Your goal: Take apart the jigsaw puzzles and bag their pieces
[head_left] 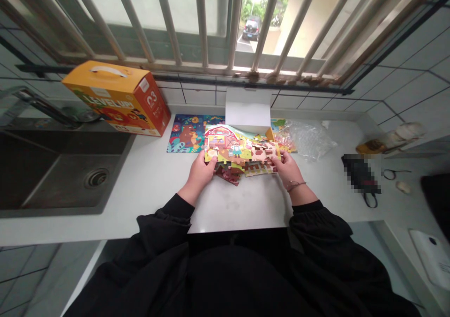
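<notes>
Between my two hands is a joined section of jigsaw puzzle, printed with a red barn, a figure and a brown-patched cow. My left hand grips its left end, thumb on top. My right hand pinches the right end in the same way. Loose puzzle pieces lie on the counter just below the held section, partly covered by it. Behind it stands an opened box with a white lid; the section hides most of the box. A dark blue puzzle with animals lies flat to the left.
An orange carton with a handle stands at the back left, beside the sink and faucet. Crumpled clear plastic lies at right. Farther right are a bottle and a blurred dark object. A barred window rises behind.
</notes>
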### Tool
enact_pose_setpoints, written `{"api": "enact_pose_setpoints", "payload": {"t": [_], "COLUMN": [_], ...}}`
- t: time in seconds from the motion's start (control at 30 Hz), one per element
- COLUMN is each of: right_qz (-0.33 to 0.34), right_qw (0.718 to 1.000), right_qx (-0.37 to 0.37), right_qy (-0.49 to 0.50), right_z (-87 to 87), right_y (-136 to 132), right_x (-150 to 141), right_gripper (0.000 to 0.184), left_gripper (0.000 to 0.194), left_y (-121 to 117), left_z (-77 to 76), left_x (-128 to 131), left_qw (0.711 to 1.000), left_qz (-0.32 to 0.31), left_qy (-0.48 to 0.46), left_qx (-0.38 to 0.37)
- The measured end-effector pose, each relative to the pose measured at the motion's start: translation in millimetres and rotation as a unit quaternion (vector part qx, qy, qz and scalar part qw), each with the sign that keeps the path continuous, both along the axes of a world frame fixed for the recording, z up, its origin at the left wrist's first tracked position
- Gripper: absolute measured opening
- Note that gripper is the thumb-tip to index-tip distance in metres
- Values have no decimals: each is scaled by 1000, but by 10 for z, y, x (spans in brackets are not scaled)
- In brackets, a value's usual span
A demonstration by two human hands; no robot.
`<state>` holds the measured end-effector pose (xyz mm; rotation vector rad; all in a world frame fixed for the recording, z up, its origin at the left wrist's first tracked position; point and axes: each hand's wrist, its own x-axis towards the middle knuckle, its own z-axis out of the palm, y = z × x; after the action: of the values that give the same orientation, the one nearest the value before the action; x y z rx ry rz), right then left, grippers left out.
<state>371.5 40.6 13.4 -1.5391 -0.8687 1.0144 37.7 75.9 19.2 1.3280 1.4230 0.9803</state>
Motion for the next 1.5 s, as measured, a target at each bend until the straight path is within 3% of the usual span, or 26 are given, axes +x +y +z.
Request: {"api": "enact_pose_setpoints", "payload": {"t": [0.17,0.3,0.47,0.6,0.77,0.9,1.1,1.3,1.5], "right_qz": [-33,-50,-67,-68,-48,-40,-12,11,-34], "right_qw": [996,987,977,975,975,978,983,985,975], "right_qx": [11,17,25,14,-43,-55,-31,81,149], "right_qy": [85,153,201,212,210,198,181,152,161], "right_z": [155,291,420,479,438,365,420,616,637], "right_y": [74,68,110,193,236,259,309,293,509], "right_x": [-129,-195,-208,-241,-350,-447,-530,-492,-419], "right_gripper": [56,52,51,56,55,57,56,59,52], "left_gripper": [40,37,38,40,29,18,38,47,44], "left_y": [220,229,155,169,198,233,284,346,511], "left_z": [8,55,254,424,423,285,309,415,404], "left_x": [47,141,280,398,503,515,579,650,782], "left_qw": [999,995,970,961,897,883,899,947,957], "left_qz": [3,10,18,47,114,110,106,3,-56], "left_qy": [-48,-100,-243,-272,-395,-408,-397,-322,-283], "left_qx": [22,22,-10,2,-163,-204,-153,7,13]}}
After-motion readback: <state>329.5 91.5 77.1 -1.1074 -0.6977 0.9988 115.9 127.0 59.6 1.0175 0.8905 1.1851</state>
